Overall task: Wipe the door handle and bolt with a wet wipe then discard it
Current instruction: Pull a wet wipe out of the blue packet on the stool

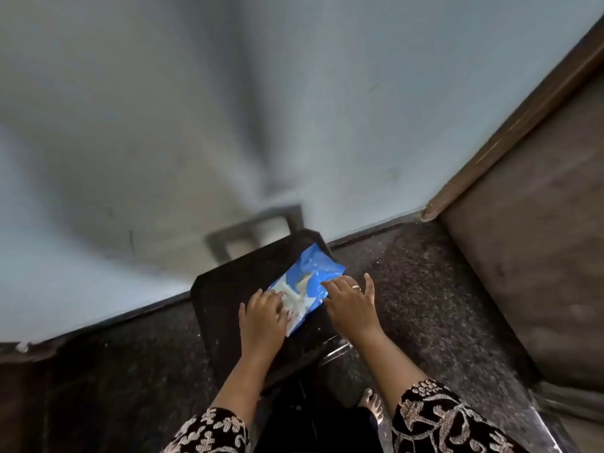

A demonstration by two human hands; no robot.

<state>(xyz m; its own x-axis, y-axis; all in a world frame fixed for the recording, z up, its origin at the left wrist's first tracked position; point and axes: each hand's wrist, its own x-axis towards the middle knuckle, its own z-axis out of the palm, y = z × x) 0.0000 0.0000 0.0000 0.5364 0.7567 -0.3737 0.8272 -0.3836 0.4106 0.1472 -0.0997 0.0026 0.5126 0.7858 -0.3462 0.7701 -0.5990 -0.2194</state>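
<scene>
- Pale blue-grey wall [196, 125] behind, dark speckled stone floor [408, 289] below, brown wooden door frame [510, 125] at the right; much of it blurred.
- On a low dark stool [228, 289] close against the wall: blue wet wipe pack [313, 273], flat, of soft glossy plastic, with a white patch in the middle, probably the opening.
- Long axis of the pack diagonal, near-left to far-right, far end toward the wall.
- Left hand [263, 317] over the near end, fingertips bent onto the white patch; impossible to tell whether pinching a wipe or only pressing.
- Right hand [349, 302], with a ring, fingers straight and spread, resting on the right edge of the pack, grasping nothing.
- Left hand nearer to the opening, so probably a pull upward and toward the body, with the right hand steadying the pack.
- No door handle and no bolt in view.
</scene>
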